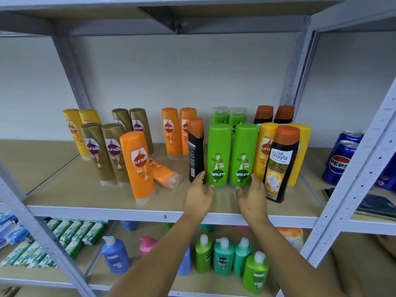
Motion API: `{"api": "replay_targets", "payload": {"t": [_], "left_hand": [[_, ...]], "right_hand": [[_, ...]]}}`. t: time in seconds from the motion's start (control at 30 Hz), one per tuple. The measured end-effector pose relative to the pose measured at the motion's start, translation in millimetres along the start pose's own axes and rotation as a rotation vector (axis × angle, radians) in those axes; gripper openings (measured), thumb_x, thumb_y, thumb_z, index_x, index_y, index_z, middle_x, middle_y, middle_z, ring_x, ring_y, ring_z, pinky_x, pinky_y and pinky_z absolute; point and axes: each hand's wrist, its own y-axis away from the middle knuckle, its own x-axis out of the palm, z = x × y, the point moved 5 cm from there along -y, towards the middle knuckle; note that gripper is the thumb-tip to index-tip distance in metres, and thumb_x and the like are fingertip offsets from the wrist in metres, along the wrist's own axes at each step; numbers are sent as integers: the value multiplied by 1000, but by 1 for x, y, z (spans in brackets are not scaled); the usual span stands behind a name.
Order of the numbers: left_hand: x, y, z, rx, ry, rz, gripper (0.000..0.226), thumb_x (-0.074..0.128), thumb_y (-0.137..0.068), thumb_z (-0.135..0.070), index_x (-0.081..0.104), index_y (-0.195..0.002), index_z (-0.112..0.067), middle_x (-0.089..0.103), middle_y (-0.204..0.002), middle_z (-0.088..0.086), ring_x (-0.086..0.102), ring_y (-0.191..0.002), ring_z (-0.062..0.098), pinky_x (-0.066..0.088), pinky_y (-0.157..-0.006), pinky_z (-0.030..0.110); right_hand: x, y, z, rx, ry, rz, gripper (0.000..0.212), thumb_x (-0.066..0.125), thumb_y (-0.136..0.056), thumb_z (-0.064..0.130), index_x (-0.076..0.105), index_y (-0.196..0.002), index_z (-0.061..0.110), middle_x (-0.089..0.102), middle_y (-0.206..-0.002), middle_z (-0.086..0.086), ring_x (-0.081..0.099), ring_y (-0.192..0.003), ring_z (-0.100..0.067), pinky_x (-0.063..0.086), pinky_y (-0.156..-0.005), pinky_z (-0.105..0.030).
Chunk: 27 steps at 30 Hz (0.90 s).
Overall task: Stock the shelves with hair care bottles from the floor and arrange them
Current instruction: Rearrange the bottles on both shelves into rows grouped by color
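Two green Sunsilk bottles [232, 155] stand side by side, cap down, near the front of the middle shelf [107, 212]. My left hand [198, 195] reaches to the lower left of the pair, fingers relaxed, beside a black bottle with an orange cap [196, 150]. My right hand [252, 197] is at their lower right, fingers loosely spread, its fingertips close to the right green bottle; neither hand grips anything. A black Safi Shayla bottle [280, 163] stands just right of my right hand. One orange bottle [164, 173] lies on its side behind an upright orange one [138, 166].
Yellow, brown, orange, green and black bottles stand in rows toward the back. Pepsi cans [340, 157] sit on the neighbouring shelf at right, beyond a grey upright post [351, 185]. The lower shelf holds pump bottles [224, 257] and green packets [70, 234].
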Motion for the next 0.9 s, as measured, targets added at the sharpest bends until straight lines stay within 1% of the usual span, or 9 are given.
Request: {"api": "replay_targets", "payload": {"t": [0.17,0.23,0.3,0.43,0.5,0.57,0.63,0.77,0.9], "left_hand": [[-45,19,6,24,-45,-63,47,55,-93,-16,44,-138,-14,66,-111,13,61,-102,27,46,-92,31],[-60,23,7,37,-53,-75,44,55,-93,-15,45,-136,-14,62,-122,9,58,-111,24,41,-93,25],[-74,26,8,62,-18,-91,42,55,-93,-14,47,-134,-12,57,-130,5,53,-118,21,40,-99,28],[-107,31,8,123,-36,-199,36,56,-91,-13,53,-127,-12,57,-123,5,49,-116,19,38,-99,31],[-123,34,10,157,-108,-267,35,55,-89,-22,55,-123,-13,55,-121,5,44,-117,20,32,-98,27],[-139,36,13,190,-156,-341,44,48,-84,-36,56,-121,-13,52,-123,6,41,-117,22,31,-99,29],[-153,38,19,186,-146,-419,47,51,-82,-35,53,-125,-15,45,-128,8,38,-120,25,34,-102,38],[-172,32,37,85,-82,-453,65,61,-85,-35,30,-141,-22,24,-141,2,23,-134,24,29,-109,49],[-180,26,54,-2,-10,-351,77,65,-87,-35,20,-148,-20,24,-149,5,23,-138,20,23,-109,35]], "right_hand": [[5,25,24,-116,17,23,55,61,-90,18,40,-138,0,44,-138,-18,40,-130,-31,30,-106,-31],[10,30,35,-132,18,45,54,60,-92,21,42,-138,1,46,-138,-17,41,-130,-30,29,-104,-29],[17,35,47,-142,16,78,52,57,-93,25,42,-138,3,47,-139,-15,41,-131,-27,29,-103,-26],[38,45,73,-184,-6,140,50,56,-94,26,45,-137,4,50,-138,-13,43,-130,-25,28,-101,-22],[51,48,87,-199,-11,173,49,56,-94,28,46,-136,4,51,-137,-12,45,-128,-25,31,-101,-24],[64,50,100,-207,-15,203,48,56,-94,28,47,-135,4,52,-137,-12,46,-128,-24,32,-101,-24],[78,49,113,-215,-18,234,47,57,-94,25,48,-134,3,52,-135,-12,47,-127,-25,32,-100,-22],[104,43,140,-245,27,306,48,55,-94,22,44,-137,4,49,-137,-14,45,-128,-26,33,-100,-27],[133,32,160,-229,24,379,46,55,-94,19,43,-138,14,49,-138,-12,55,-116,-27,37,-90,-24]]}}
